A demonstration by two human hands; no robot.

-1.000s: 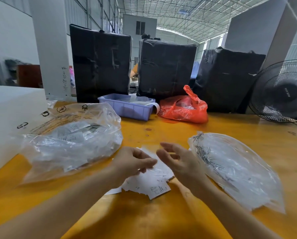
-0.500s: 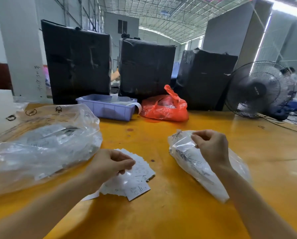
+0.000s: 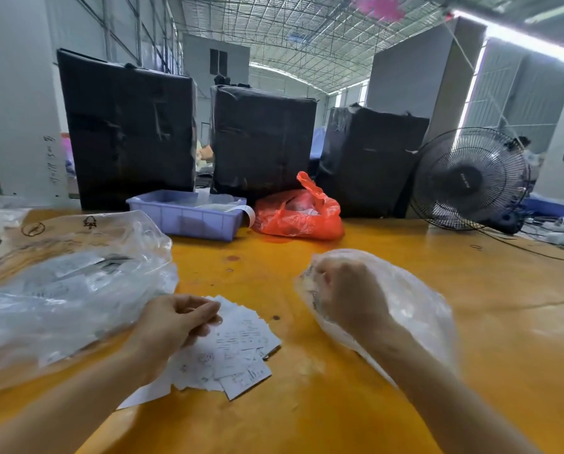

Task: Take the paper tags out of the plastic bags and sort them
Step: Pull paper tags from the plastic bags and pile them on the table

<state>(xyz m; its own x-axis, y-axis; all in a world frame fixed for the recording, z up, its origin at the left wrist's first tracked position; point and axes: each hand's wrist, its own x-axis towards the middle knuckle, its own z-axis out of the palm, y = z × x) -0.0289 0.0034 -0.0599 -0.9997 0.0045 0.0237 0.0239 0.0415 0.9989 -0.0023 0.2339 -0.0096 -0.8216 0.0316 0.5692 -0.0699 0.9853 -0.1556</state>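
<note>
Behind the tags [image 3: 238,348]: purple bin [image 3: 189,217], red bag [image 3: 302,214]

Table [image 3: 405,371]: orange-yellow; paper tags [image 3: 238,348]: white with dark print; plastic bags [image 3: 415,306]: clear; tray [image 3: 189,217]: lavender; knotted bag [image 3: 300,211]: red; wrapped boxes [image 3: 126,126]: black; fan [image 3: 470,178]: black.

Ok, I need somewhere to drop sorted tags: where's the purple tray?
In the head view the purple tray sits at the table's far edge, left of centre, before the black wrapped boxes, with the red bag just right of it.
</note>
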